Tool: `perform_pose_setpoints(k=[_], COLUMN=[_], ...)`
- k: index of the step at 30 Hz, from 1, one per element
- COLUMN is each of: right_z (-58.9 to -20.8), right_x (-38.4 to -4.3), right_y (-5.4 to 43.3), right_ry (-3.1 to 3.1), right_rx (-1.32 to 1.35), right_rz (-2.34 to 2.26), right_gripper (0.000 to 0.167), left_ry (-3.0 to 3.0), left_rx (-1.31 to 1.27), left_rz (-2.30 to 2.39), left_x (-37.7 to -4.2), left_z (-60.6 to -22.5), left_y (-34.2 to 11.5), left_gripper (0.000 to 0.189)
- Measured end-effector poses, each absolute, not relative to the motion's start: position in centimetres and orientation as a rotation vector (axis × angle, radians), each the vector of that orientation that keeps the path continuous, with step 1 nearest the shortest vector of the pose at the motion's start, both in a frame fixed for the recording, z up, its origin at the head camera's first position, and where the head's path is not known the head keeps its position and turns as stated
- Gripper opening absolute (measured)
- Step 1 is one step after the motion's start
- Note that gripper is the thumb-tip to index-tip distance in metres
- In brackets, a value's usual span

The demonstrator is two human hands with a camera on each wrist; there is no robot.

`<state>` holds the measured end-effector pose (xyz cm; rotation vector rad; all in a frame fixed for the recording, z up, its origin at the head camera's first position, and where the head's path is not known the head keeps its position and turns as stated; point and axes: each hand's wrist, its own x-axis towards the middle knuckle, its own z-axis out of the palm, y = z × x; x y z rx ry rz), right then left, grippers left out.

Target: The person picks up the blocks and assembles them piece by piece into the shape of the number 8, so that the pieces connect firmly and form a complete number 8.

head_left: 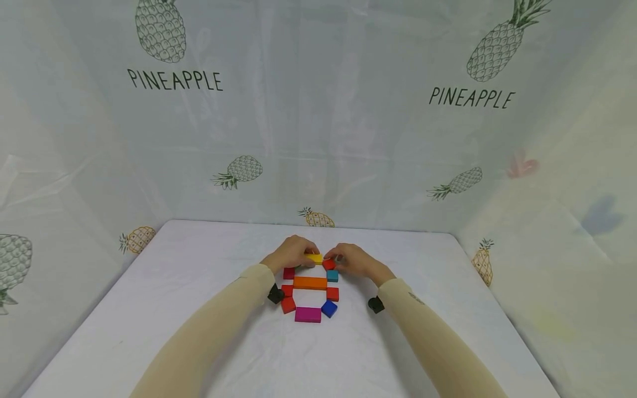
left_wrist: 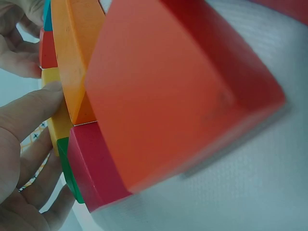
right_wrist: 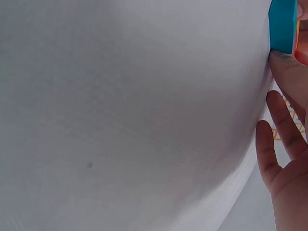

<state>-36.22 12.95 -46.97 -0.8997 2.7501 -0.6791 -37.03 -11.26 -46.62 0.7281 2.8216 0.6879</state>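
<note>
My left hand (head_left: 294,253) pinches a yellow block (head_left: 314,258) at the far end of a layout of coloured blocks, its thumb on the near side in the left wrist view. Under that hand a green block (left_wrist: 70,173) partly shows beside a crimson block (head_left: 288,273). My right hand (head_left: 354,260) holds a red block (head_left: 329,264) between thumb and forefinger, touching or nearly touching the yellow block's right end. Just below sits a teal block (head_left: 332,275), close to the thumb in the right wrist view. The right hand's other fingers (right_wrist: 286,120) are spread.
An orange block (head_left: 310,283) crosses the layout's middle. Red blocks (head_left: 288,304) line the left, another red block (head_left: 332,294) the right. A blue block (head_left: 329,308) and a magenta block (head_left: 308,315) lie at the near end. White cloth covers the table (head_left: 423,342).
</note>
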Motion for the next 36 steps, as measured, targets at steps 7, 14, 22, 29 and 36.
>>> perform_pose_setpoints(k=[7, 14, 22, 29, 36], right_z=[-47.4, -47.0, -46.1, -45.2, -43.0], right_x=[-36.0, -35.6, -35.0, -34.2, -31.9], right_y=[13.5, 14.2, 16.3, 19.1, 22.5], right_ry=[2.748, 2.750, 2.800, 2.863, 2.992], right_rx=[-0.869, -0.857, -0.784, -0.764, -0.851], right_rz=[-0.713, -0.723, -0.675, -0.656, -0.629], right_gripper=[0.035, 0.041, 0.046, 0.047, 0.049], left_ry=[2.825, 2.819, 2.857, 2.973, 3.169], left_rx=[0.730, 0.723, 0.737, 0.784, 0.786], left_rz=[0.660, 0.638, 0.641, 0.624, 0.547], left_x=[-37.2, -37.1, -36.7, -35.0, -32.5], left_z=[-47.1, -46.7, -45.5, -43.5, -41.2], left_y=[-11.1, -11.2, -12.3, -14.9, -19.2], left_gripper=[0.036, 0.041, 0.048, 0.048, 0.049])
